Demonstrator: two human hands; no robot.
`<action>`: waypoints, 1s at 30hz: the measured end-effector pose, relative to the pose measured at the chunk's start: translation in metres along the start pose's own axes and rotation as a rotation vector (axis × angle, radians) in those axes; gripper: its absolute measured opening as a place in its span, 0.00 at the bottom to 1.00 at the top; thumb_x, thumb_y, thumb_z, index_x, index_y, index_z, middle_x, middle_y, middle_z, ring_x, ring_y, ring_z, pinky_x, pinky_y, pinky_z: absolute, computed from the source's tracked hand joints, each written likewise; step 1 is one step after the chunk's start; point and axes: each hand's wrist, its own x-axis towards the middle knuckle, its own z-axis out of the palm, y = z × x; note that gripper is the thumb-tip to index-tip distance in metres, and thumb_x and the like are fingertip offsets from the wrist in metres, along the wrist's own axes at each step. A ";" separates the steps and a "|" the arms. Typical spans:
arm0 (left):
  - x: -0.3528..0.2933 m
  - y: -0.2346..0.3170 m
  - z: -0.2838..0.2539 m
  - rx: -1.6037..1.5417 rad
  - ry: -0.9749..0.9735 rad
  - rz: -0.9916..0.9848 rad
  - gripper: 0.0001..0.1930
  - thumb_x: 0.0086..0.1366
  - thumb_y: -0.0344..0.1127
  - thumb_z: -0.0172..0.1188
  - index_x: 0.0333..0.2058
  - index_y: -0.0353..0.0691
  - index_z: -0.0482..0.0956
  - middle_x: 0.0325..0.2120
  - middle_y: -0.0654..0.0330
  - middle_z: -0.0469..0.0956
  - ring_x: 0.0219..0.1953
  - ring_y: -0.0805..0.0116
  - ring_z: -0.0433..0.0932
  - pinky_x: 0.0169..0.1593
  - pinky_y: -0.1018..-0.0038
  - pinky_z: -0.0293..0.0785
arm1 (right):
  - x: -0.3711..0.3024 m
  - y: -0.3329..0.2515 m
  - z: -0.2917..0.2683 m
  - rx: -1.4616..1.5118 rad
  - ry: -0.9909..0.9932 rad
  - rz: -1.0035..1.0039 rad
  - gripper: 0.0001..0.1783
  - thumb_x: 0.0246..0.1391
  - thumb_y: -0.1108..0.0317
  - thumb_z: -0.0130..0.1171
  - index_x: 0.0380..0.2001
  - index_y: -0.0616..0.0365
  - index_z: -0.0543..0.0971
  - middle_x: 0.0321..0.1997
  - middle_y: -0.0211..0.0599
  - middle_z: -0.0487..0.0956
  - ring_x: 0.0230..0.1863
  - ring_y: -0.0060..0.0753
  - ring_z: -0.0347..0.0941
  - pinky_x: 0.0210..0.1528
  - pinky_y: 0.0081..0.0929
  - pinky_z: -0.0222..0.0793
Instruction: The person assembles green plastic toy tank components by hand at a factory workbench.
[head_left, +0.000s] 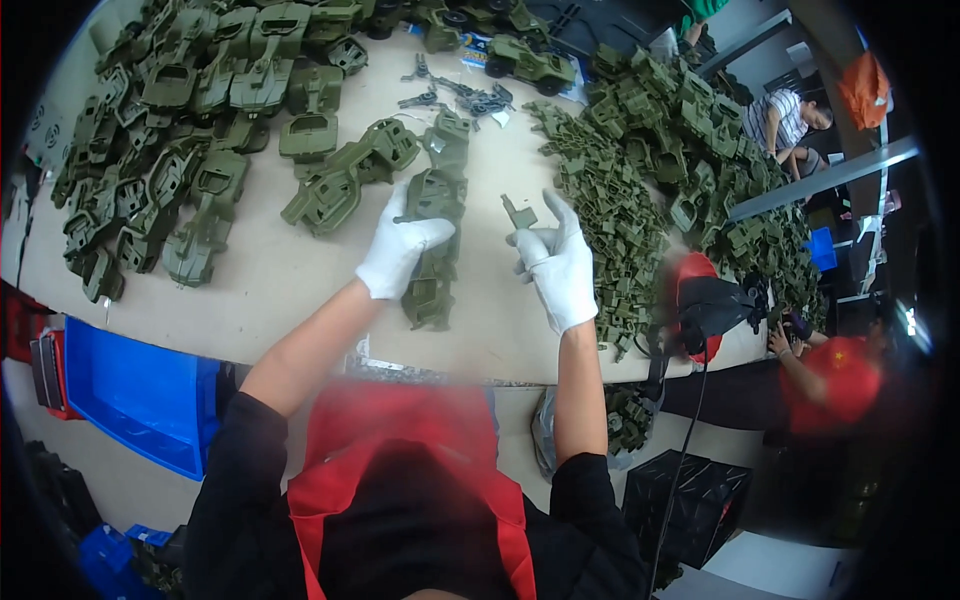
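Note:
My left hand (395,248), in a white glove, is closed around the side of a long olive-green plastic toy vehicle body (430,285). The body lies lengthwise on the table in front of me. To its right, my right hand (562,275), also gloved in white, pinches a small olive-green plastic part (518,213) between thumb and fingers, above the tabletop. The part has a narrow tip and a blocky end; its exact kind is too small to make out. Another green vehicle body (335,190) rests just left of my left hand.
Many green vehicle bodies (205,215) are piled at the left. A heap of small green parts (610,220) borders my right hand. Farther back are grey gun-like pieces (480,100) and a wheeled toy vehicle (530,65). A blue bin (140,390) stands below the table; co-workers (785,120) sit at the right.

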 end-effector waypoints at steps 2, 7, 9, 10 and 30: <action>-0.009 0.006 0.005 0.033 -0.003 0.038 0.27 0.56 0.21 0.60 0.54 0.40 0.65 0.42 0.63 0.75 0.42 0.74 0.74 0.47 0.76 0.72 | -0.008 -0.014 0.012 0.070 -0.055 -0.003 0.21 0.55 0.69 0.57 0.54 0.57 0.75 0.25 0.34 0.79 0.22 0.15 0.69 0.25 0.18 0.67; -0.018 0.002 0.014 0.069 -0.029 0.143 0.25 0.58 0.21 0.58 0.54 0.42 0.66 0.45 0.63 0.74 0.44 0.74 0.73 0.49 0.76 0.71 | -0.007 -0.039 0.032 -0.238 -0.088 -0.188 0.15 0.54 0.66 0.58 0.44 0.60 0.79 0.32 0.49 0.82 0.31 0.39 0.81 0.36 0.30 0.75; -0.019 0.001 0.015 0.091 -0.037 0.186 0.25 0.58 0.21 0.58 0.54 0.43 0.66 0.46 0.63 0.74 0.45 0.74 0.73 0.50 0.76 0.71 | -0.009 -0.047 0.031 -0.262 -0.133 -0.088 0.15 0.53 0.65 0.60 0.42 0.59 0.79 0.31 0.49 0.83 0.31 0.41 0.81 0.37 0.32 0.75; -0.020 0.001 0.016 0.115 -0.038 0.189 0.25 0.59 0.22 0.58 0.55 0.42 0.66 0.46 0.62 0.74 0.46 0.74 0.73 0.51 0.76 0.70 | -0.009 -0.045 0.032 -0.242 -0.106 -0.114 0.14 0.53 0.64 0.60 0.42 0.59 0.79 0.31 0.49 0.83 0.31 0.43 0.81 0.37 0.34 0.75; -0.027 0.002 0.017 0.504 -0.035 0.473 0.22 0.59 0.24 0.57 0.53 0.40 0.65 0.42 0.61 0.77 0.42 0.74 0.75 0.46 0.75 0.74 | 0.002 -0.039 0.051 -0.413 0.130 -0.297 0.06 0.53 0.66 0.60 0.31 0.58 0.78 0.25 0.51 0.80 0.29 0.56 0.78 0.33 0.43 0.75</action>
